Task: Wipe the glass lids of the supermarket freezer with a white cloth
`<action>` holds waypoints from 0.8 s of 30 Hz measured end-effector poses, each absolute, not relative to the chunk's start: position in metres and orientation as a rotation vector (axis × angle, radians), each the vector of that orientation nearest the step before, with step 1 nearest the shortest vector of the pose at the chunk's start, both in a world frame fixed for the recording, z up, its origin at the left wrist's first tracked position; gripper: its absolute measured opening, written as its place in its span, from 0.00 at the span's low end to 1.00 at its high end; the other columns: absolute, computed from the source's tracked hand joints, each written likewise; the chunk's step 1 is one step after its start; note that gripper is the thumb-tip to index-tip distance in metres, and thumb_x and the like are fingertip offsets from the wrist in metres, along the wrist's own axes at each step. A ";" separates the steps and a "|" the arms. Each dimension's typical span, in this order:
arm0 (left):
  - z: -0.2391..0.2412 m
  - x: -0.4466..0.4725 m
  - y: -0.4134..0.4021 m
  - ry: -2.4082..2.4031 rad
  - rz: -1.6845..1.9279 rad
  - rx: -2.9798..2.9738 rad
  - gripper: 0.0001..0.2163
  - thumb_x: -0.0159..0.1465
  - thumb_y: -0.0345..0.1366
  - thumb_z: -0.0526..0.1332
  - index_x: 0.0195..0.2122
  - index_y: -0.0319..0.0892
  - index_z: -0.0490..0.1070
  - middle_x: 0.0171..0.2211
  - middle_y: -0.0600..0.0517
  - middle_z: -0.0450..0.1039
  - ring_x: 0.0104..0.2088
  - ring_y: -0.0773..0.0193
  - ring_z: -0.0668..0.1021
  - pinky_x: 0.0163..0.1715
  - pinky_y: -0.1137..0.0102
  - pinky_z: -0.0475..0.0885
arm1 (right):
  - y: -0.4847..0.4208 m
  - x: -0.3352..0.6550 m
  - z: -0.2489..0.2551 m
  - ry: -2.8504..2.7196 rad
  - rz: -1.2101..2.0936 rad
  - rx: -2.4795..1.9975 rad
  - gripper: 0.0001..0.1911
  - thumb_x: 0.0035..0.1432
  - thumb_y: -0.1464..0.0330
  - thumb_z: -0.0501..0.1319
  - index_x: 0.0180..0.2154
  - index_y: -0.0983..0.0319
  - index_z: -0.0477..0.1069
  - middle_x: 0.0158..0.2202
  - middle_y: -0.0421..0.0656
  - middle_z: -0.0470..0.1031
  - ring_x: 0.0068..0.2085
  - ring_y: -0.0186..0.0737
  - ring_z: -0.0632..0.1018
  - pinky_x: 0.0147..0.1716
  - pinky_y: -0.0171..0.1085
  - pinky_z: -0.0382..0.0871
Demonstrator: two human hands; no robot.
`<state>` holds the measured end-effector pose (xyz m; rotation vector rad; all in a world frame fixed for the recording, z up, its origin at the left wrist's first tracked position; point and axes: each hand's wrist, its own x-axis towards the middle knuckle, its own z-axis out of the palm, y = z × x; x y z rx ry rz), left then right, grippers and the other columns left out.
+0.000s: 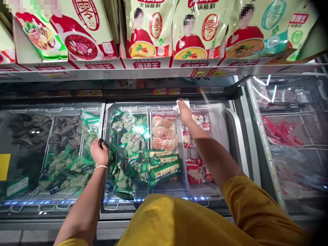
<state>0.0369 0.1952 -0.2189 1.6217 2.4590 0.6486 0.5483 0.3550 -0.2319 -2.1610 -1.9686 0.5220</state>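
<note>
At the far edge of the freezer's right glass lid (217, 136), my right hand (183, 111) is closed on a white cloth (187, 101), pressing it to the glass. My left hand (99, 153) has its fingers curled at the metal lid frame (103, 126) between the two glass panels. Below the right lid, white wire baskets hold bags of green-wrapped dumplings (132, 140), packs of round patties (164, 131), corn cobs (164, 171) in green packaging and red-and-white packs (197, 171). The palm side of both hands is hidden.
Above the freezer's far side runs a shelf (153, 71) with boxed sauce pouches (148, 37). More frozen bags lie under the left lid (25, 150). A white handle (235, 136) curves along the right lid's side. Another freezer (294, 143) adjoins on the right.
</note>
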 end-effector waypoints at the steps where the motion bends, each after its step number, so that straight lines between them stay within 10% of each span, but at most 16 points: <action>1: -0.215 0.058 0.199 2.450 0.639 1.652 0.20 0.67 0.34 0.53 0.57 0.35 0.72 0.59 0.37 0.70 0.64 0.48 0.70 0.68 0.50 0.63 | 0.355 0.538 -0.234 -1.923 0.526 -2.195 0.39 0.57 0.86 0.46 0.70 0.72 0.57 0.72 0.51 0.57 0.73 0.40 0.56 0.73 0.42 0.49; 10: -0.201 0.291 0.190 1.785 0.389 1.978 0.25 0.71 0.38 0.50 0.68 0.41 0.60 0.70 0.41 0.57 0.72 0.51 0.58 0.72 0.52 0.56 | 0.373 0.466 -0.239 -2.159 0.762 -1.742 0.36 0.63 0.81 0.49 0.71 0.61 0.57 0.73 0.44 0.55 0.74 0.37 0.54 0.74 0.45 0.46; 24: -0.216 0.371 0.160 1.586 0.152 1.999 0.35 0.68 0.47 0.58 0.73 0.42 0.52 0.75 0.41 0.46 0.75 0.47 0.48 0.74 0.46 0.47 | 0.338 0.585 -0.237 -1.872 0.549 -2.113 0.37 0.60 0.85 0.44 0.70 0.71 0.57 0.73 0.51 0.54 0.74 0.38 0.54 0.74 0.43 0.47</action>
